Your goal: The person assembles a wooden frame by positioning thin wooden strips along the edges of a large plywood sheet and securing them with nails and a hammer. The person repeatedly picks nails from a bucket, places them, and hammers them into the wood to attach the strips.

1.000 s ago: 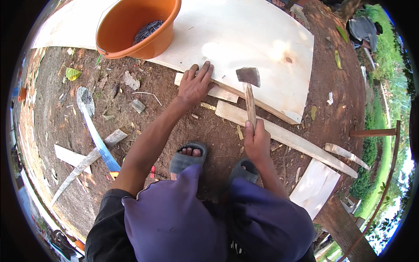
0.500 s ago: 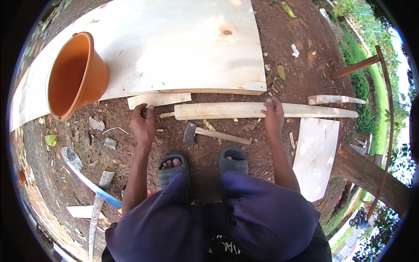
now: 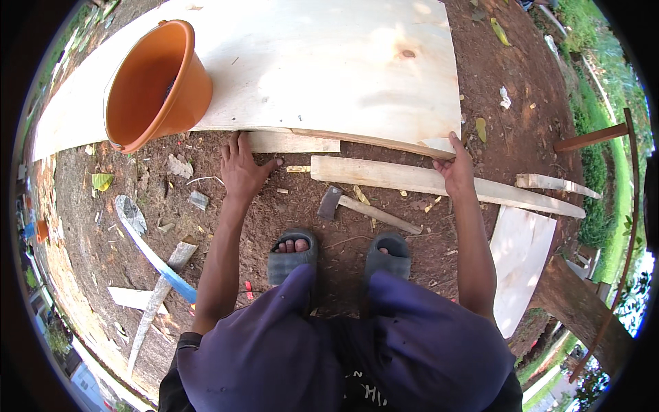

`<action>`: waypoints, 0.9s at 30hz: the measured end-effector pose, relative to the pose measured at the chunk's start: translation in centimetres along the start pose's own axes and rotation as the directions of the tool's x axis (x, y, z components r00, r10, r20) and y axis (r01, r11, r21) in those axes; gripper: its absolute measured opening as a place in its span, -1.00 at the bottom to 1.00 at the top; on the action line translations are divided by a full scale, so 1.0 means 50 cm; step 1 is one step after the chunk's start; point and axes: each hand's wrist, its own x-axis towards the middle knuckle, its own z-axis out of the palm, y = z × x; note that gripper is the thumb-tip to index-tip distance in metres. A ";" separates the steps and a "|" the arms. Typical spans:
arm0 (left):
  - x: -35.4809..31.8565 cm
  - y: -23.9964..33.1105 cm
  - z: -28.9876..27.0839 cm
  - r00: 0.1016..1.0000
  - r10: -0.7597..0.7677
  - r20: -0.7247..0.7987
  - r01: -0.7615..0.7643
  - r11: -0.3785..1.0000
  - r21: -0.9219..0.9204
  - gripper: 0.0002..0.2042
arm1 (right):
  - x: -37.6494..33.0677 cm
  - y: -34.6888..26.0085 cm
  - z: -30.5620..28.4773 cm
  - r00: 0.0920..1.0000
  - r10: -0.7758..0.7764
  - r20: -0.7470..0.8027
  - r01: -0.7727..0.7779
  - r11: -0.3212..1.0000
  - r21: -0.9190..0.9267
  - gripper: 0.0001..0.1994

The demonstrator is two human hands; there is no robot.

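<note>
A large pale plywood board (image 3: 329,75) lies on the ground ahead of me. My right hand (image 3: 458,168) grips its near right corner, fingers and thumb at the edge. At the board's near edge, my left hand (image 3: 244,168) has its fingertips touching the edge and its thumb spread out to the right. Beside that hand, a short wooden strip (image 3: 298,143) sticks out along the board's edge. A long wooden beam (image 3: 391,174) runs from between my hands to the right, passing by my right hand. Nearer my feet lies a hatchet (image 3: 371,208) with a wooden handle.
An orange bucket (image 3: 195,96) stands on the board's left part. To my right are a smaller plywood panel (image 3: 525,261), a short timber piece (image 3: 556,182) and a tree trunk (image 3: 583,295). A blue-tipped curved strip (image 3: 154,261) and a weathered stick (image 3: 161,288) lie left.
Both hands have moved forward to the plywood board's near edge. The right hand has left the long beam and taken the board's corner. The beam's right end has shifted nearer me.
</note>
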 end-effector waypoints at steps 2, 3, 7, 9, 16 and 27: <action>0.007 -0.004 -0.010 0.997 0.040 0.067 -0.045 0.996 0.075 -0.11 | -0.005 -0.001 -0.001 0.997 -0.076 0.016 0.076 0.997 0.020 -0.49; 0.024 -0.009 -0.020 0.991 0.035 0.129 -0.048 0.994 0.096 -0.14 | -0.006 0.002 -0.002 0.993 -0.115 0.022 0.114 0.993 0.031 -0.51; 0.047 -0.037 -0.024 0.979 0.093 0.183 -0.123 0.979 0.160 -0.22 | -0.007 0.002 0.005 0.990 -0.139 -0.017 0.140 0.990 0.029 -0.52; 0.042 -0.058 -0.008 0.970 0.228 0.087 -0.241 0.954 0.179 -0.32 | -0.004 0.005 0.006 0.989 -0.146 -0.031 0.147 0.989 0.032 -0.52; -0.056 -0.067 0.009 0.930 0.362 0.060 -0.362 0.932 -0.010 -0.56 | -0.008 0.002 0.000 0.987 -0.155 -0.045 0.156 0.988 0.014 -0.49; -0.167 0.030 -0.037 0.953 0.012 0.304 0.007 0.998 -0.061 -0.41 | -0.041 -0.020 0.017 0.984 -0.174 -0.044 0.176 0.984 0.036 -0.54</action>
